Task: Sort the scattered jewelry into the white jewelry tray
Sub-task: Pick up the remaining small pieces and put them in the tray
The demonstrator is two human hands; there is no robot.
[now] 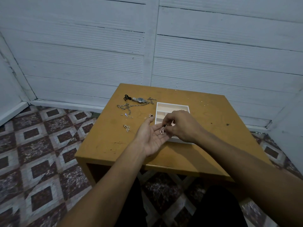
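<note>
My left hand point(151, 136) lies palm up with straight fingers, just left of the white jewelry tray point(172, 105). A small rose-gold earring with a black bead point(162, 129) hangs over its fingers, and my right hand point(180, 124) pinches that earring from above. My right hand hides part of the tray. On the table lie a silver watch point(139, 100), a long chain point(132, 106), a black loop point(127, 97), a small blue-stone piece point(126, 115), a gold cluster point(127, 127) and another small earring point(150, 115).
The yellow-brown table point(213, 115) stands against a white plank wall. A patterned tile floor surrounds it. The scattered pieces sit on the table's left half, and the tray stands near its middle.
</note>
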